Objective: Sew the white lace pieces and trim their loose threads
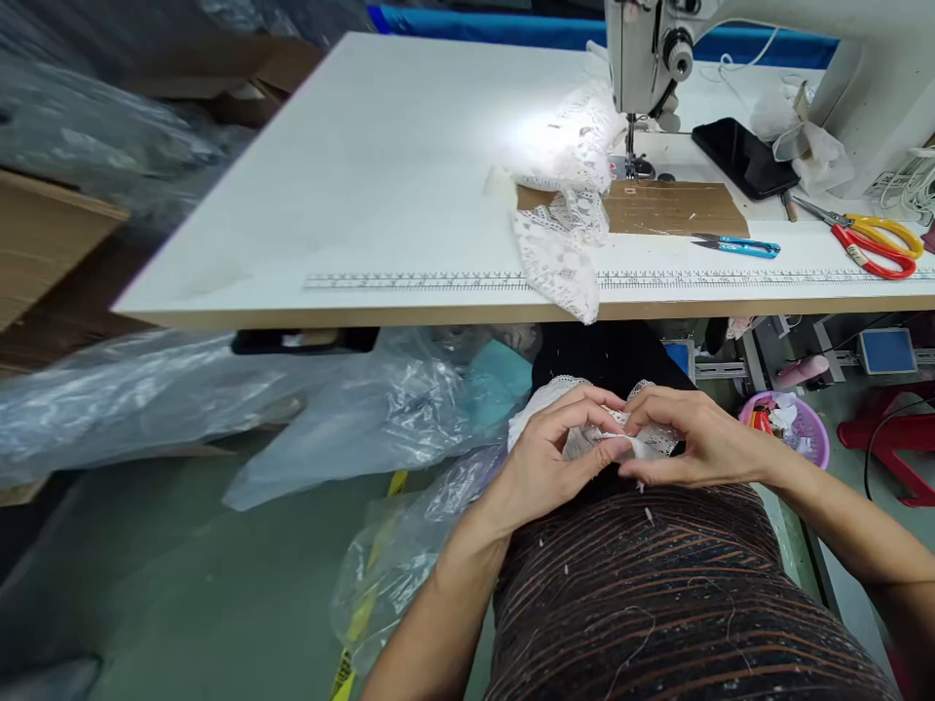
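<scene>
Both my hands are in my lap, below the edge of the white table [380, 156]. My left hand [555, 453] and my right hand [691, 438] pinch a small piece of white lace [643, 443] between their fingertips, with fingers curled and touching. More white lace trim [566, 209] lies on the table, trailing from under the sewing machine [657, 49] and hanging over the front edge. My lap is covered by dark brown striped fabric [657, 594] flecked with thread bits.
On the table right of the machine lie a brown card sheet [672, 206], blue snips [737, 244], red-and-yellow scissors [873, 241] and a black phone [745, 158]. A ruler strip [409, 281] runs along the front edge. Clear plastic bags [380, 409] lie at my left. A pink basket [793, 428] sits on the floor.
</scene>
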Available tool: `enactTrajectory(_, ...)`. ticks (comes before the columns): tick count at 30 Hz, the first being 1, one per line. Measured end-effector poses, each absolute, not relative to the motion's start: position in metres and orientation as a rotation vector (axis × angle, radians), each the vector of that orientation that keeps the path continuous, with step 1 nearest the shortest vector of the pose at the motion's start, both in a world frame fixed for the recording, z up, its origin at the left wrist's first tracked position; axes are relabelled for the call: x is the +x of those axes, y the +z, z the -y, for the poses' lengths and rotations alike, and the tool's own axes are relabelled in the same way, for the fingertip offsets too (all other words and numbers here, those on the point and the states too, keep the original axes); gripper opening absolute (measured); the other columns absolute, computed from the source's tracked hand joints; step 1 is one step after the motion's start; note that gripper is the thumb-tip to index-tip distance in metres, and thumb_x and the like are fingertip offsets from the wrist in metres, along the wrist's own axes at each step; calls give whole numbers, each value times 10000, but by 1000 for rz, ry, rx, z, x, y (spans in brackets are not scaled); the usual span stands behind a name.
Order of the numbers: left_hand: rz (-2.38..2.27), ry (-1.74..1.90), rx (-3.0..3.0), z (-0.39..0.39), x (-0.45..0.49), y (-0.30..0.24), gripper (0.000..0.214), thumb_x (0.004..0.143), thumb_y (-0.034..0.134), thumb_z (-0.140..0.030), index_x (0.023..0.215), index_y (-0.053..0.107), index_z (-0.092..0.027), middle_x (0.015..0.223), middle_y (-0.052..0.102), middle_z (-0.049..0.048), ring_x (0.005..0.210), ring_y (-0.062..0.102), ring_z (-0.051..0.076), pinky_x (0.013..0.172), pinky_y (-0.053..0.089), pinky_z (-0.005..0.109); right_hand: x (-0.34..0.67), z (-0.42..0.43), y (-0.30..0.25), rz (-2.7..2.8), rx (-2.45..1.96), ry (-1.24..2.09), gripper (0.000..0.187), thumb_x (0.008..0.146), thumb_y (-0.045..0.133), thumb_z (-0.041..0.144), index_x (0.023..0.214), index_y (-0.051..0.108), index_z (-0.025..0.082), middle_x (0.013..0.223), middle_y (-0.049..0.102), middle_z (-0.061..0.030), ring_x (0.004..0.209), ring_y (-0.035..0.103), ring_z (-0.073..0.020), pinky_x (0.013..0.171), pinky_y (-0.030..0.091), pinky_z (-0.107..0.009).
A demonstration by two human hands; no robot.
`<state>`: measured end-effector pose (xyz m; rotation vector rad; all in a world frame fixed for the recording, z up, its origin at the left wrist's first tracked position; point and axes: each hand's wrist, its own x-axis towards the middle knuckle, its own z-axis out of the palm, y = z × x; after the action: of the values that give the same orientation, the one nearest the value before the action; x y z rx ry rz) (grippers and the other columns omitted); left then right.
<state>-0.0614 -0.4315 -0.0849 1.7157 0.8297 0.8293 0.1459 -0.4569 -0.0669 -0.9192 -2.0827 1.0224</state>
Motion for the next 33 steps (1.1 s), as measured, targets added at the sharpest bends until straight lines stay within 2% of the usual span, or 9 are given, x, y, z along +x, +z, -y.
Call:
enactTrajectory(4, -830, 905, 1662, 429, -62, -84, 206, 806, 765, -399, 765, 736, -199, 829, 712, 54, 794, 653, 184, 772, 529, 337, 142, 457, -70, 2119, -948, 890, 82, 929, 517, 192, 902, 594, 177, 904, 646, -72, 812, 600, -158, 738, 503, -300)
enactTrajectory(8, -843, 946, 1548, 427, -63, -84, 252, 782, 791, -449, 752, 752, -201, 800, 709, 51, 792, 659, 188, 764, 543, 346, 142, 456, -71, 2049, -956, 871, 93, 890, 525, 151, 877, 615, 172, 911, 663, -68, 812, 622, -155, 753, 510, -301)
enactTrajectory(15, -924, 1066, 1343, 425, -63, -91, 359, 672, 857, -511, 695, 718, -181, 766, 698, 39, 760, 671, 170, 700, 565, 298, 134, 457, -80, 1580, -1087, 1147, 186, 880, 646, 345, 807, 679, 178, 869, 695, -56, 754, 621, -139, 685, 508, -273)
enactTrajectory(19, -944, 1135, 1302, 423, -61, -94, 378, 647, 873, -496, 663, 676, -173, 733, 693, 21, 702, 667, 146, 644, 561, 264, 126, 456, -83, 1289, -1111, 1321, 327, 780, 746, 491, 743, 663, 176, 754, 674, -30, 634, 570, -111, 566, 479, -240)
enactTrajectory(24, -970, 1170, 1316, 424, -61, -93, 430, 637, 870, -506, 633, 606, -167, 731, 693, 25, 695, 680, 150, 635, 568, 267, 121, 453, -83, 1130, -1124, 1401, 406, 645, 841, 537, 695, 649, 183, 714, 656, -5, 577, 538, -89, 515, 463, -222)
enactTrajectory(28, -990, 1158, 1331, 426, -61, -93, 447, 654, 867, -485, 762, 566, -173, 722, 706, 12, 665, 693, 139, 612, 568, 239, 123, 452, -86, 1086, -1112, 1400, 404, 607, 869, 518, 687, 658, 183, 705, 662, 0, 576, 555, -86, 526, 487, -222)
enactTrajectory(33, -980, 1173, 1359, 426, -63, -99, 496, 686, 857, -463, 921, 514, -193, 732, 722, -3, 670, 707, 132, 640, 571, 226, 130, 456, -95, 1123, -1084, 1389, 323, 665, 844, 490, 726, 731, 194, 831, 740, -45, 690, 645, -119, 626, 551, -253)
